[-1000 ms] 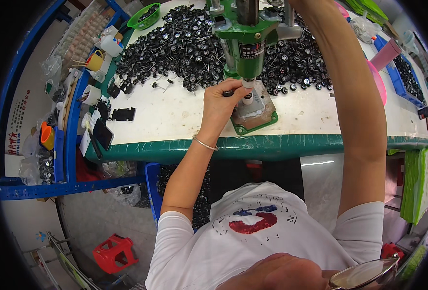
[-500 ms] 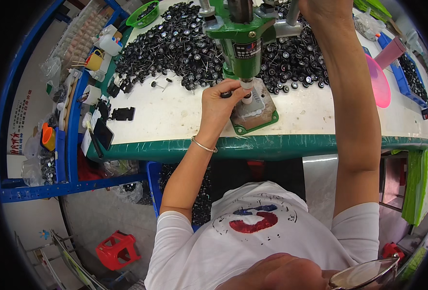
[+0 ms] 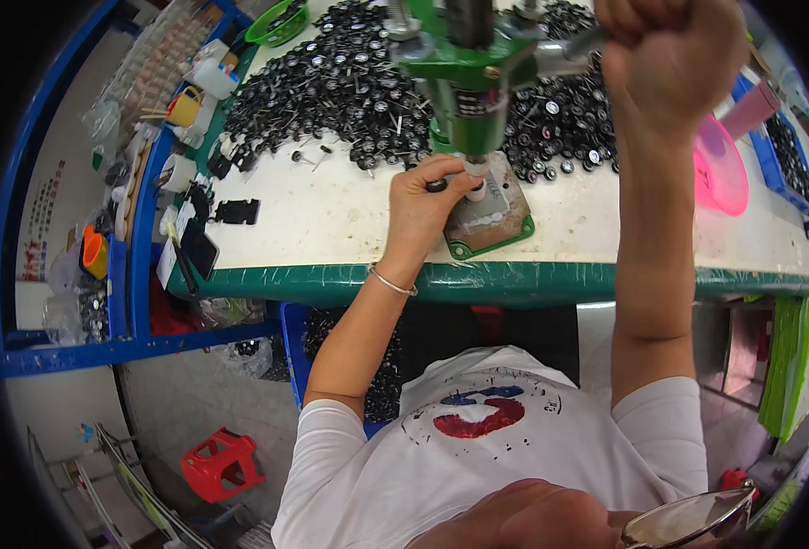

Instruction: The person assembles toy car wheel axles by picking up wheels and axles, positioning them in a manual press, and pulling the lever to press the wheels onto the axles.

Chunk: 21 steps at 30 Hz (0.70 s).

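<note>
The white table (image 3: 331, 220) carried a wide heap of black parts (image 3: 331, 82) behind a green press (image 3: 473, 82), whose base plate (image 3: 491, 215) sat near the front edge. A pink bowl (image 3: 720, 165) lay to the right. The right hand (image 3: 669, 50) was raised high, fist closed tight round the press lever (image 3: 573, 46), forearm running straight up from the elbow. The left hand (image 3: 427, 206) rested on the table, wrist bent, fingers (image 3: 450, 174) curled narrow, pinching a small black part (image 3: 437, 186) just beside the white piece (image 3: 476, 190) under the ram.
</note>
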Tool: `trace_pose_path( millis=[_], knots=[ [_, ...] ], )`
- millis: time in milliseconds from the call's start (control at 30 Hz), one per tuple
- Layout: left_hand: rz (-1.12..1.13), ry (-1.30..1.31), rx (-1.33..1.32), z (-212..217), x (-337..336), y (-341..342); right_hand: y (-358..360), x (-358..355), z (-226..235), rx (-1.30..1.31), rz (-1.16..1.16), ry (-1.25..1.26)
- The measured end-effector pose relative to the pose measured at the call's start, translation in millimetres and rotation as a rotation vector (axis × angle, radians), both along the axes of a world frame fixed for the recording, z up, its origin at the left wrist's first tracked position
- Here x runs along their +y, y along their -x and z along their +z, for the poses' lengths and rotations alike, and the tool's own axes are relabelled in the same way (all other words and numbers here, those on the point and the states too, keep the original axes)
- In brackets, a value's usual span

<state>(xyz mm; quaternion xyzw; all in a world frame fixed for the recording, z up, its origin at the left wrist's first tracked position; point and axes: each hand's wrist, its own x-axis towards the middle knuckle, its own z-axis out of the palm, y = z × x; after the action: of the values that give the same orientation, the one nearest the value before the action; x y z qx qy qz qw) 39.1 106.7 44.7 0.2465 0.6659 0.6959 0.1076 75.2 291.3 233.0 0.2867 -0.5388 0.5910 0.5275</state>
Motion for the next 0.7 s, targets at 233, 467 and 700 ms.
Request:
trace_pose_path(
  millis=[233, 467, 700],
  knots=[
    [0.023, -0.102, -0.159, 0.1, 3.1, -8.0, -6.7, -8.7, -8.4, -0.118, 0.047, 0.227],
    [0.042, -0.18, -0.139, 1.3, 8.7, -16.2, 7.9, 4.7, 11.7, -0.262, 0.129, 0.186],
    [0.076, -0.296, -0.207, 0.8, 6.5, -12.9, 89.5, 45.9, 3.4, -0.606, 0.671, 0.144]
  ],
)
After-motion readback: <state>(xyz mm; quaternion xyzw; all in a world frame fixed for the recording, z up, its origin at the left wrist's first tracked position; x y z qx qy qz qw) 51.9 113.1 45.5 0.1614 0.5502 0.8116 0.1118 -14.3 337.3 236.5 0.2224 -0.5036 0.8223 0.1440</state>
